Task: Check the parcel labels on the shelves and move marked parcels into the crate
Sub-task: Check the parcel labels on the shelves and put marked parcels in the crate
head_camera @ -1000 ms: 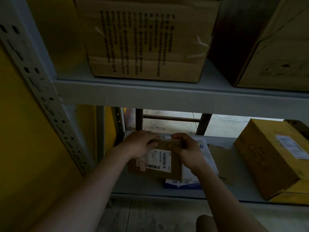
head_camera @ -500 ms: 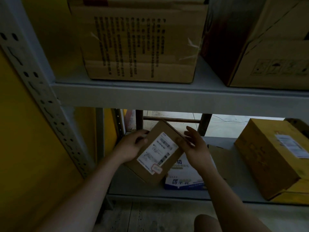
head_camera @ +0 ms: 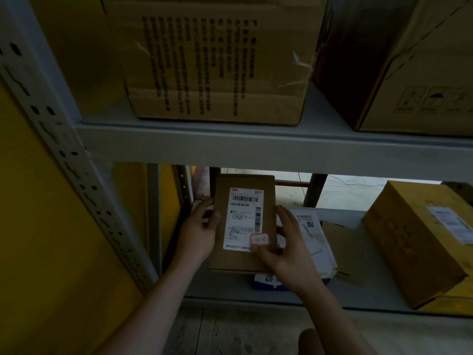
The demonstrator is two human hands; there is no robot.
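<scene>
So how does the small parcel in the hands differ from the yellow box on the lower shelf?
The small parcel is held upright by both hands, left hand and right hand; the yellow box lies untouched on the lower shelf.
The small parcel is brown, flat and thin; the yellow box is far bulkier.
The small parcel's label carries a small reddish sticker; none shows on the yellow box.
Both bear white labels.

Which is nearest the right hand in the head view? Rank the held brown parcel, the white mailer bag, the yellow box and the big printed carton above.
1. Brown parcel: gripped by the right hand.
2. White mailer bag: just beneath it.
3. Yellow box: same shelf, far right.
4. Printed carton: upper shelf.
</scene>
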